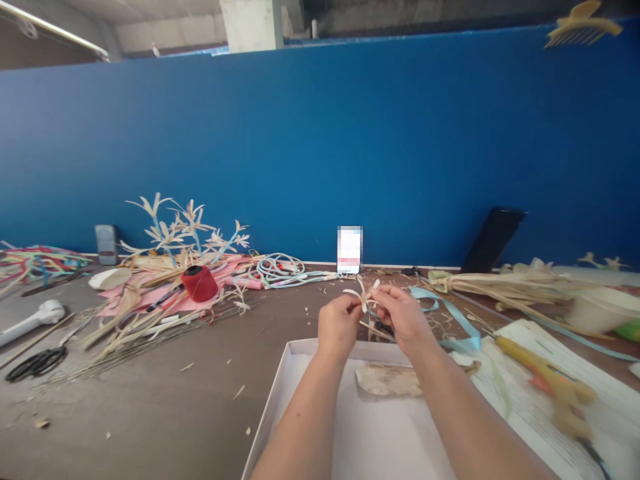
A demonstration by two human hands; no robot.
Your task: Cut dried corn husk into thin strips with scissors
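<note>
In front of me, my left hand and my right hand come together around a small flower of pale dried-husk strips. The fingers of both hands are pinched on it, and its thin petals stick out above the fingertips. Its lower part is hidden by the fingers. Below my forearms is a shallow white box, with a pale, brown-stained flat piece lying inside. Light blue ribbon curls on the table just right of my right hand.
A yellow glue gun lies on printed paper at right. Leftward are a red thread spool, husk flowers on stems and black-handled scissors. A lit phone leans on the blue partition.
</note>
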